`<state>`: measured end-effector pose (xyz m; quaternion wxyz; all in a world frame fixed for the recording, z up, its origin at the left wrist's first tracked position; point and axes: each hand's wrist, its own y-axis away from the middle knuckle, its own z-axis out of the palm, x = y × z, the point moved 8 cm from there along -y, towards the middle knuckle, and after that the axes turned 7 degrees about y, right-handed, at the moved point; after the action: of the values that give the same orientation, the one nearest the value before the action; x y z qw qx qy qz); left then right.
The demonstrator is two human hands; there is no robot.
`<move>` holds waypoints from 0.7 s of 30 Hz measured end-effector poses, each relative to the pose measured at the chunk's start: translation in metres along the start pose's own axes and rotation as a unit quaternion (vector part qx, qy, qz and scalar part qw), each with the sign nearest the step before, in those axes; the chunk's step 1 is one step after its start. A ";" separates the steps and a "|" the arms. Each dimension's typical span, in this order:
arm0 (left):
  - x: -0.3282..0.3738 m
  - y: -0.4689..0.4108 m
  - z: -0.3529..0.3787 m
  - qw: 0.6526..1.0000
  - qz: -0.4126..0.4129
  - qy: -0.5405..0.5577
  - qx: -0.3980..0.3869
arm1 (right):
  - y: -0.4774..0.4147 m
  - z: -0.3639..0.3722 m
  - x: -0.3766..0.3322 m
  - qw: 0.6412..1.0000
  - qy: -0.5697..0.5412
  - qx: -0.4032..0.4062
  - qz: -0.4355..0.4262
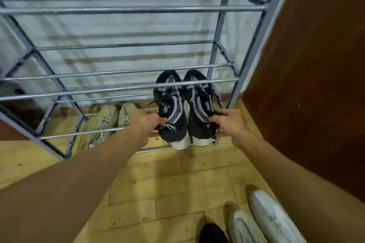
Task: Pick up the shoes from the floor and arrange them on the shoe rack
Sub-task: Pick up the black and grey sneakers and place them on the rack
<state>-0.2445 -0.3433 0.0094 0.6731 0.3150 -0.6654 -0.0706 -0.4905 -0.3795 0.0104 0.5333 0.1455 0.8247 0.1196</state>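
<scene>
I see both hands at the bottom shelf of the grey metal shoe rack [233, 29]. The left hand [145, 122] is closed on the collar of the left black-and-grey sneaker [169, 108], and the right hand [230, 123] is closed on the collar of the right black-and-grey sneaker [199, 108]. The two sneakers are side by side, touching, toes pointing to the wall, and their white heels hang over the front bar of the lowest shelf at its right end. To the left on the same shelf lies a pair of beige sneakers [110, 120]. On the wooden floor [158, 183] near me, at the bottom right, I see two white shoes [262, 217] and the toe of a black shoe [212, 233]. A brown panel [316, 85] stands right of the rack.
</scene>
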 end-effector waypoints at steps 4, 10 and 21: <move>0.019 -0.034 0.012 1.000 0.017 0.017 -0.009 | -0.036 0.002 -0.015 0.999 0.008 0.041 -0.007; 0.014 -0.061 0.030 1.000 0.022 -0.002 -0.015 | -0.065 0.007 -0.020 0.994 0.066 0.084 -0.022; 0.001 0.009 0.032 0.999 0.035 -0.014 -0.021 | -0.006 0.001 -0.003 0.992 0.121 0.007 -0.015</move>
<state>-0.2773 -0.3471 0.0124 0.6723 0.2764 -0.6837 -0.0649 -0.4891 -0.3859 0.0108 0.4301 0.1214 0.8861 0.1227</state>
